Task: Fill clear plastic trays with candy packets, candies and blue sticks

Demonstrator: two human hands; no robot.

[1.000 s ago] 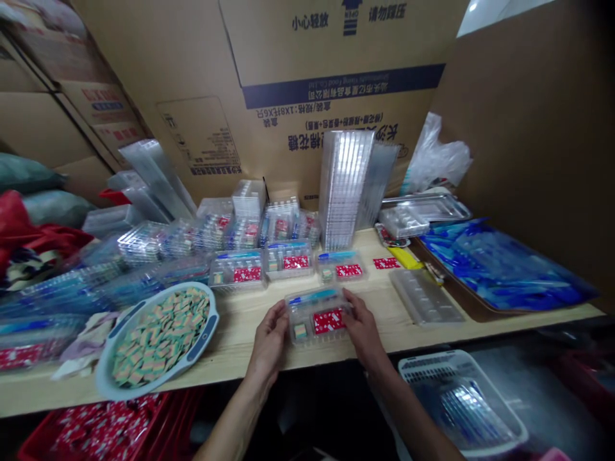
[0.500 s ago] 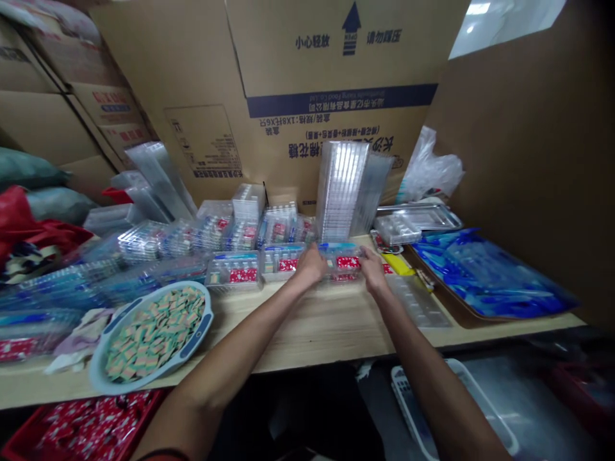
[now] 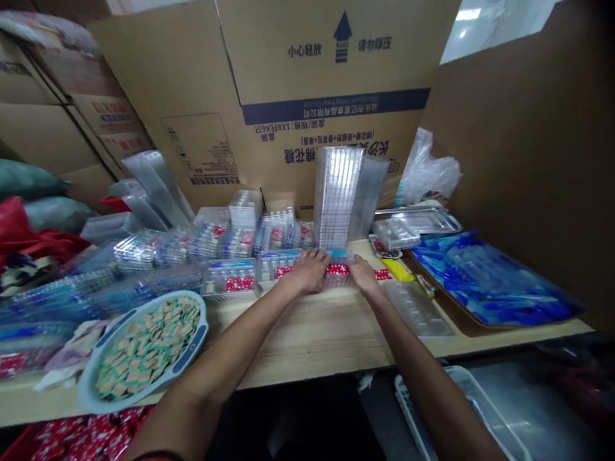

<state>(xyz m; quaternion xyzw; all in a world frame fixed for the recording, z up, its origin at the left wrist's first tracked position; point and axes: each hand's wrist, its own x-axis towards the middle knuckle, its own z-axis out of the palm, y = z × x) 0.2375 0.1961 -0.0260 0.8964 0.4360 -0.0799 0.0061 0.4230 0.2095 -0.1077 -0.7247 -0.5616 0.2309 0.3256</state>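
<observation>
A clear plastic box (image 3: 337, 272) with a red patterned packet and a blue strip lies on the table between my hands. My left hand (image 3: 312, 269) rests over its left part, fingers spread out. At the right edge of the box, my right hand (image 3: 364, 275) is closed on it, fingertips partly hidden. Directly left of my left hand is another filled clear box (image 3: 279, 274), partly covered by that hand. One more filled box (image 3: 233, 283) stands further left. A red patterned packet (image 3: 383, 274) shows just beyond my right hand.
A tall stack of clear trays (image 3: 336, 192) stands behind my hands. At left are a blue basin (image 3: 89, 384) of small striped blocks and several stacked filled boxes (image 3: 139, 250). At right, a carton (image 3: 473, 323) holds blue items beside a yellow object (image 3: 398, 269). Cardboard (image 3: 269, 51) closes the back.
My left hand has gone from gripping the box's left edge to lying spread over it. The box sits lower, and my right hand stays at its right edge. The view has shifted slightly.
</observation>
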